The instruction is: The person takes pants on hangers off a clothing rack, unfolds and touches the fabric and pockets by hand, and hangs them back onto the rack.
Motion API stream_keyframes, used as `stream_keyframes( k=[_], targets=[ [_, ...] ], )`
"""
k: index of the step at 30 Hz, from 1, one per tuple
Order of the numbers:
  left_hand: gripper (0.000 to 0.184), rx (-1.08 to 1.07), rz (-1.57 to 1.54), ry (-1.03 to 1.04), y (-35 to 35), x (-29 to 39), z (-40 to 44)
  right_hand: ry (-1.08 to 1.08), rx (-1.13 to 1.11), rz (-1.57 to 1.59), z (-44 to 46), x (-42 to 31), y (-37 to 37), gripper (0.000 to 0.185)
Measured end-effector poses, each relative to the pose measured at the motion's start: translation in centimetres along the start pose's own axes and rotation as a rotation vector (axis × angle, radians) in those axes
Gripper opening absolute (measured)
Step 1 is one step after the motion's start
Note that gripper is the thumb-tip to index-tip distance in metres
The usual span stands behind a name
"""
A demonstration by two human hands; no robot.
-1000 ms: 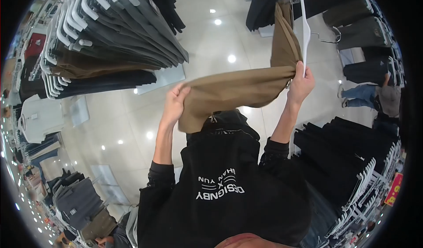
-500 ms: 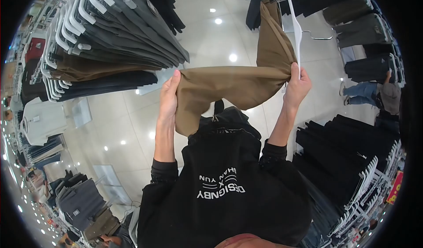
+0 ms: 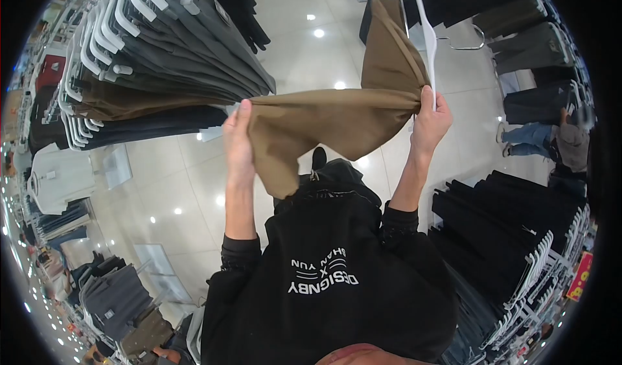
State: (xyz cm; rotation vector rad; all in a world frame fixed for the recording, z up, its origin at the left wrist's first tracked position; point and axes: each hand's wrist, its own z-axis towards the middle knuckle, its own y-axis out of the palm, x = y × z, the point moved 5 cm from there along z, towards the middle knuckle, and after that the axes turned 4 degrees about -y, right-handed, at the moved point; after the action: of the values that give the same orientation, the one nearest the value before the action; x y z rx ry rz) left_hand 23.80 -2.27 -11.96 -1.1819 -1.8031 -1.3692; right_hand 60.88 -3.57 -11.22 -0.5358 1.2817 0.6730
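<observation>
A pair of brown trousers stretches between my two hands in front of my chest. My left hand pinches the cloth at its left end, thumb on top, and a loose flap hangs below it. On the other side my right hand is closed on bunched trouser cloth together with the lower end of a white hanger. The hanger stands tilted upward from that hand, its metal hook pointing right. From a clip near the hanger's far end, the other part of the trousers runs down to my right hand.
Grey and dark trousers hang on a rack at the upper left. Black trousers fill a rack at lower right. A person in blue jeans stands at the far right. A white shirt hangs at left over the tiled floor.
Both hands, with the trousers and hanger, have shifted slightly left and up. The left hand has moved a little more, drawing the cloth wider. The hanger's hook has swung a little.
</observation>
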Motion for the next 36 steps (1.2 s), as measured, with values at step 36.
stream_keyframes(
  k=[36],
  targets=[
    [0.027,0.024,-0.125,-0.028,-0.3,-1.5,-0.9,0.383,-0.229,0.362,-1.0,1.9,-0.3,0.023]
  ],
)
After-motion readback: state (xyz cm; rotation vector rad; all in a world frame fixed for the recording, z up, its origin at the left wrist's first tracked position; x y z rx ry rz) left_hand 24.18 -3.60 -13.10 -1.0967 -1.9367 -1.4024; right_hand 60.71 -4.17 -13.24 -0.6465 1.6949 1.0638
